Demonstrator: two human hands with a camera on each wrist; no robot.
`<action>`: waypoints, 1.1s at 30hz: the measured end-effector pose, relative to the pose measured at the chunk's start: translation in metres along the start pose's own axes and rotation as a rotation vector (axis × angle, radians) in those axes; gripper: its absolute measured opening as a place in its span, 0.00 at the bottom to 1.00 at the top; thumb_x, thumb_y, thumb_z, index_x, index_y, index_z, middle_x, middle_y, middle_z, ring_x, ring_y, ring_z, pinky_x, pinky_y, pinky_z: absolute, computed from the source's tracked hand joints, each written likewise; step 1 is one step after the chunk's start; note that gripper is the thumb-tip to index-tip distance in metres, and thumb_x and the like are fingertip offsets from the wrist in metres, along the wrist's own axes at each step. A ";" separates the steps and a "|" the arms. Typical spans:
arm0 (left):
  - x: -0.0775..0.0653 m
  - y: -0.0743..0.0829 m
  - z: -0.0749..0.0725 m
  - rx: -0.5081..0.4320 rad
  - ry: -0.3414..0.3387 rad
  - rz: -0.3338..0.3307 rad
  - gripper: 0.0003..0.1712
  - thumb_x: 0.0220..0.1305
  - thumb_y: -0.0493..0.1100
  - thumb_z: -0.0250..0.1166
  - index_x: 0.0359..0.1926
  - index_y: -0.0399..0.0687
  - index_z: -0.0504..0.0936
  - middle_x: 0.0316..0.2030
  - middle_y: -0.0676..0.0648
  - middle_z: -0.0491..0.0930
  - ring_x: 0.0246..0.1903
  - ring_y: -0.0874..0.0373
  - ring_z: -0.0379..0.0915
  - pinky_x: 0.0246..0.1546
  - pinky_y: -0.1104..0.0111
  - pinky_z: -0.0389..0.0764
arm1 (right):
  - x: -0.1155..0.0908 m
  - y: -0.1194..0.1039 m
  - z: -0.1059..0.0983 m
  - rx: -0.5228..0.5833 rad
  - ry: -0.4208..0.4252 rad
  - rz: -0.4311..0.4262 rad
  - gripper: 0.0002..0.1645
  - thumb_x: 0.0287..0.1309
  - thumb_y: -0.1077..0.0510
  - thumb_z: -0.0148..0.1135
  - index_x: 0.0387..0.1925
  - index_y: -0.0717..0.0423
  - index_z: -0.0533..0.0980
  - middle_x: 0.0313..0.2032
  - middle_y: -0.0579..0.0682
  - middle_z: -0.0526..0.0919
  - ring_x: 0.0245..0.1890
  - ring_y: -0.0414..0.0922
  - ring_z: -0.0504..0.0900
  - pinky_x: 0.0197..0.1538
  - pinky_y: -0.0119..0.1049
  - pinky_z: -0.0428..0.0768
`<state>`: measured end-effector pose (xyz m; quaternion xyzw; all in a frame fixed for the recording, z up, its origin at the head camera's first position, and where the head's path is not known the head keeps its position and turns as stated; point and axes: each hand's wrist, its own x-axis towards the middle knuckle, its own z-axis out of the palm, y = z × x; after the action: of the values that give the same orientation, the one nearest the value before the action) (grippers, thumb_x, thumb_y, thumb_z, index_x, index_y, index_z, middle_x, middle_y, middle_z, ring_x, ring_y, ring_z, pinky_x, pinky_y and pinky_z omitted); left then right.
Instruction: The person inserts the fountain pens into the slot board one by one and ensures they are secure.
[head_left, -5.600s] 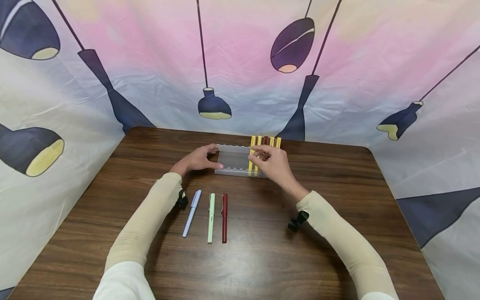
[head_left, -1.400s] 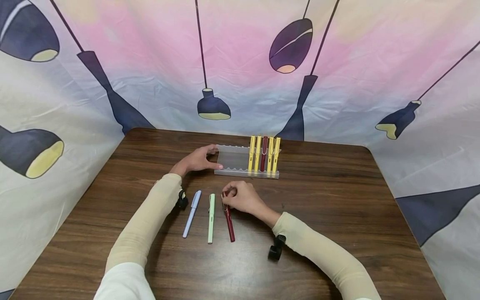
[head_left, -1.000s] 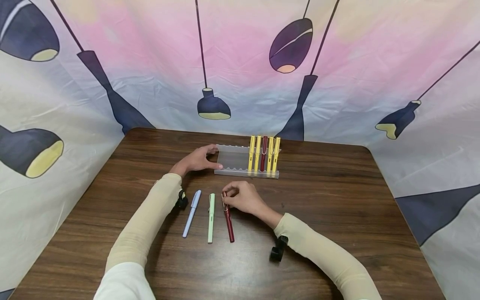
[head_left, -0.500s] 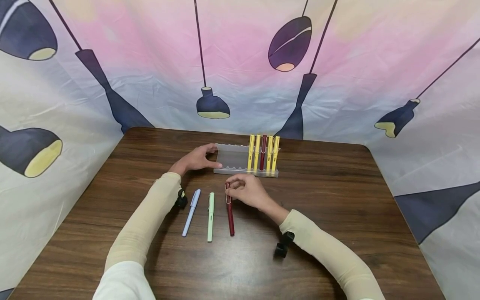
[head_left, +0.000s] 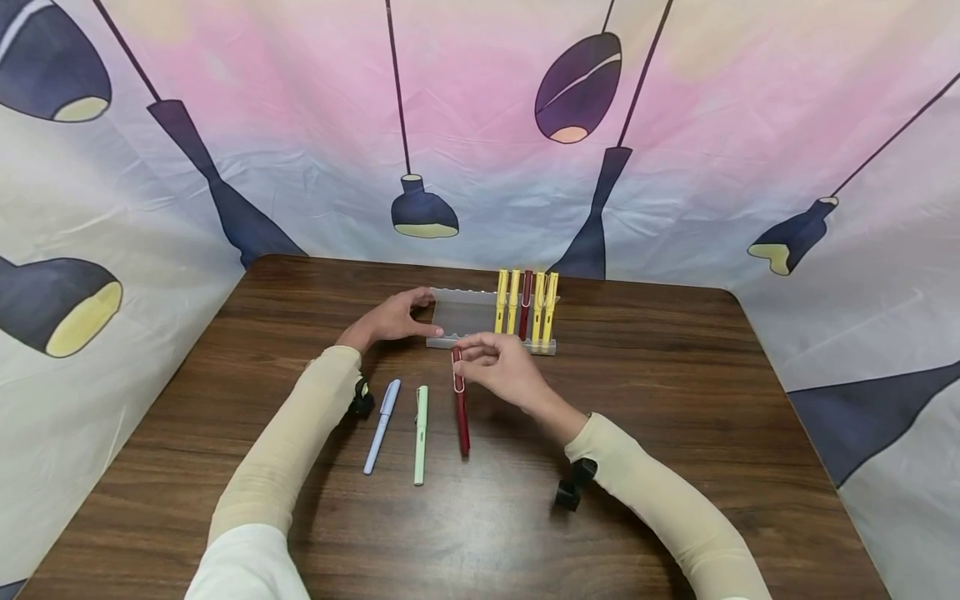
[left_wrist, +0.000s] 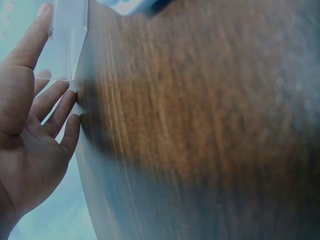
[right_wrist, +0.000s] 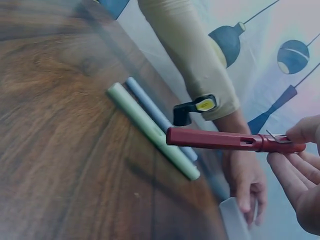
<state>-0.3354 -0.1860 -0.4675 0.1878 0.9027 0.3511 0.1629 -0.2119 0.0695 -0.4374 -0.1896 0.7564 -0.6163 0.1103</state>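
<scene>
My right hand (head_left: 510,367) pinches a dark red pen (head_left: 462,417) by its clip end, between thumb and fingertips. In the right wrist view the red pen (right_wrist: 215,139) is lifted off the table. My left hand (head_left: 391,318) holds the left end of a clear pen rack (head_left: 465,317); its thumb (left_wrist: 35,37) lies along the front rail and the other fingers are at the rear. Several yellow pens (head_left: 501,302) and a red pen (head_left: 526,304) stand side by side in the rack's right half.
A light blue pen (head_left: 382,427) and a light green pen (head_left: 421,435) lie on the wooden table (head_left: 660,358), left of the lifted pen. A printed cloth (head_left: 315,125) hangs behind the table. Black wrist cameras (head_left: 576,483) sit on both sleeves.
My right hand, earlier at the rack, came down to the red pen on the table, pinched it, lifted it and moved it toward the rack. The left hand stays at the rack.
</scene>
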 end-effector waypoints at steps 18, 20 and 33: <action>0.000 0.000 0.000 -0.004 0.002 0.000 0.54 0.61 0.55 0.76 0.77 0.39 0.58 0.74 0.35 0.63 0.74 0.40 0.58 0.72 0.46 0.62 | 0.010 -0.032 -0.022 0.000 0.116 -0.107 0.19 0.59 0.64 0.72 0.52 0.62 0.82 0.43 0.57 0.88 0.40 0.47 0.89 0.43 0.37 0.87; 0.000 0.000 0.000 -0.008 0.002 0.000 0.53 0.61 0.55 0.76 0.77 0.39 0.58 0.73 0.35 0.64 0.73 0.40 0.58 0.72 0.46 0.63 | 0.012 -0.035 -0.025 -0.003 0.123 -0.114 0.19 0.59 0.64 0.72 0.53 0.63 0.82 0.44 0.57 0.88 0.41 0.48 0.89 0.43 0.40 0.87; 0.000 -0.001 0.000 -0.010 0.002 -0.013 0.56 0.61 0.56 0.76 0.79 0.39 0.56 0.74 0.37 0.64 0.74 0.42 0.58 0.73 0.48 0.62 | 0.032 -0.045 -0.048 -0.099 0.217 -0.192 0.20 0.61 0.60 0.72 0.54 0.61 0.83 0.43 0.57 0.88 0.42 0.49 0.88 0.44 0.37 0.85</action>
<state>-0.3351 -0.1867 -0.4679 0.1806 0.9023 0.3550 0.1651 -0.2538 0.0914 -0.3812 -0.1984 0.7717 -0.6028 -0.0409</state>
